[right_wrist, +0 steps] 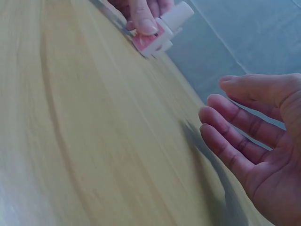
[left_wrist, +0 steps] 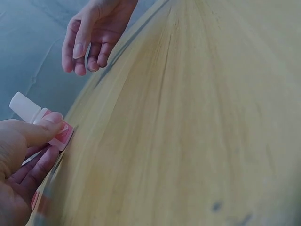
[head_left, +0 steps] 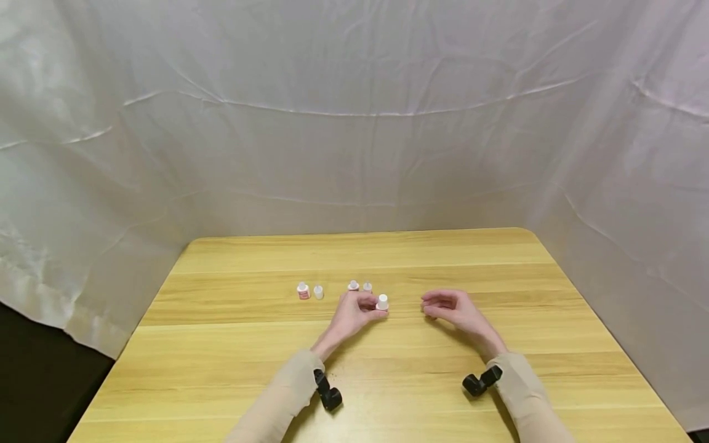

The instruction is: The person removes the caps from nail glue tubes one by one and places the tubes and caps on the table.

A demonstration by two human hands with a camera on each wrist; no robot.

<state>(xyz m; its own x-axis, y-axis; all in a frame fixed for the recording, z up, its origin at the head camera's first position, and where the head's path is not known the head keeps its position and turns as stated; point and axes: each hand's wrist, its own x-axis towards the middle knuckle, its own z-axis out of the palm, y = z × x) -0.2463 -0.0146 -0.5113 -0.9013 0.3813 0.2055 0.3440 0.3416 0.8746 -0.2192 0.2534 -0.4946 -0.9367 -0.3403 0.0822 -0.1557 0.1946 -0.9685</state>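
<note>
Apparently for steadiness, the bottle (head_left: 382, 306) is pinched upright near another bottle (head_left: 353, 285) by the left hand (head_left: 351, 312), while the right hand (head_left: 456, 311) is held apart, empty, fingers loosely bent.

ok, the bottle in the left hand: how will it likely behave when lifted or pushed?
The bottle is small beside the left hand, so probably light, though its fill doesn't show. Likely fairly stiff: no dent shows under the thumb. Pushed high, it may tip, given the tall cap on top.
</note>
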